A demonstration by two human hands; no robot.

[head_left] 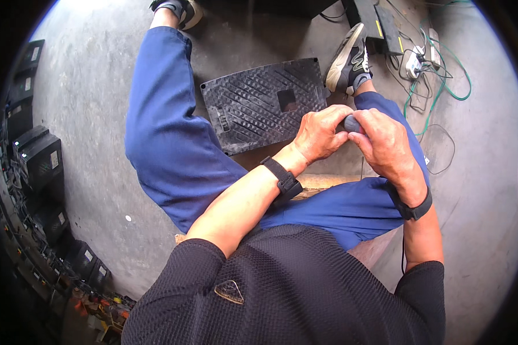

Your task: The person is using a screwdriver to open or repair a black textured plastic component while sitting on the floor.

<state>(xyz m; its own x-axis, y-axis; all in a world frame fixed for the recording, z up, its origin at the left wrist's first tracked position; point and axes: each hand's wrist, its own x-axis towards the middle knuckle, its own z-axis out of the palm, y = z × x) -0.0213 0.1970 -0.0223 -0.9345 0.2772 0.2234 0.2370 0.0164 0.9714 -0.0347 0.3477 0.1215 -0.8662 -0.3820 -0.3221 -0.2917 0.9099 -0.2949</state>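
In front of my right knee, my two hands meet around a dark grey, rounded thing (351, 123) whose end shows between the fingers. Its kind is not clear, since most of it is hidden. My left hand (321, 136) is closed with thumb and fingers against its left side. My right hand (387, 146) curls over it from the right. On the floor between my legs, just beyond the left hand, lies a black plastic panel (242, 115) with raised diagonal ribs and a square opening. Neither hand appears to touch the panel.
A white power strip (413, 62) with tangled black and green cables (448, 86) lies beyond my right foot. Black equipment (374, 26) stands at the far edge. Several black boxes (39, 155) line the left side. A wooden piece (322, 181) shows between my legs.
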